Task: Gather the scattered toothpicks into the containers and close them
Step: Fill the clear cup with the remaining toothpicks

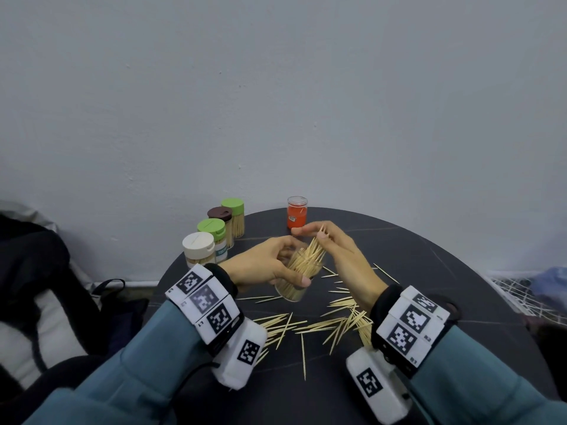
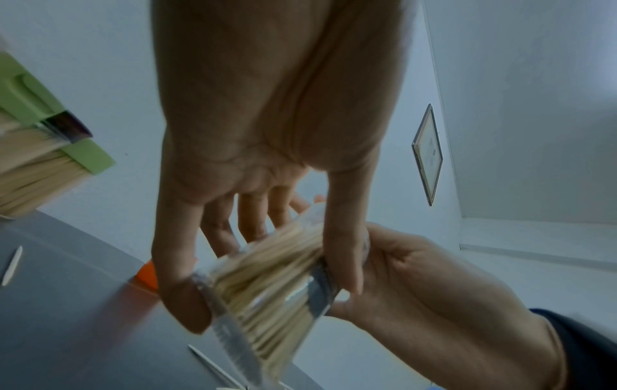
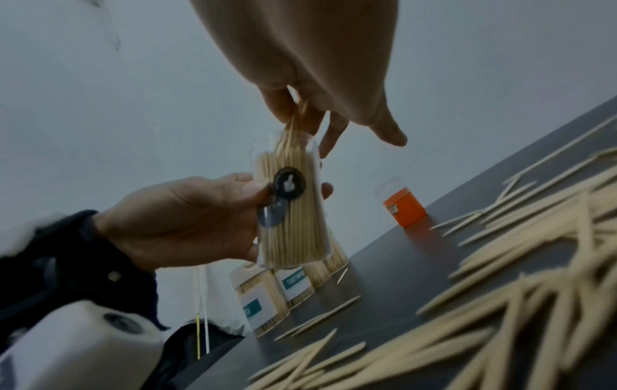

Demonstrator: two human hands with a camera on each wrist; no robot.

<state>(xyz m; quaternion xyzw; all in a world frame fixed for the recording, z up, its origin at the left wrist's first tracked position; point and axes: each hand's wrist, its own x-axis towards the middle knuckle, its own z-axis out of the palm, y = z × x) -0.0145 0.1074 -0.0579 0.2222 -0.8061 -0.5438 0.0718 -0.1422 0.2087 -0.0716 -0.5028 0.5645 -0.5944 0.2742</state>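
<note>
Your left hand (image 1: pixel 260 265) grasps a clear open jar (image 1: pixel 299 277), thumb across the front, fingers round the back, held tilted above the dark round table (image 1: pixel 429 271). Your right hand (image 1: pixel 334 246) pinches a small bundle of toothpicks (image 1: pixel 319 243) between thumb and fingertips, lower ends already inside the jar mouth, upper ends fanned out above the rim. The right wrist view shows the same: fingers (image 3: pixel 284 105) closed on the bundle tops, jar (image 3: pixel 287 205) packed most of the way up, a round black sticker on its wall.

Progress, as I judge it: past halfway, not near done. Four capped toothpick jars stand at the far left edge: white lid (image 1: pixel 198 245), green lid (image 1: pixel 211 227), brown lid (image 1: pixel 219 213), second green lid (image 1: pixel 233 205). All appear full and closed.

Left to do:
- Seat the bundle you hold.
- Collect the loose toothpicks (image 1: pixel 337 323) on the table in front of you, a thick pile by your right wrist, thinner scatter toward the left wrist and under the jar.
- Cap the jar in hand; I cannot see its lid.

An orange-labelled clear container (image 1: pixel 297 212) stands at the far edge, well apart from the capped row. Whether it is lidded, and what it holds, I cannot tell.
</note>
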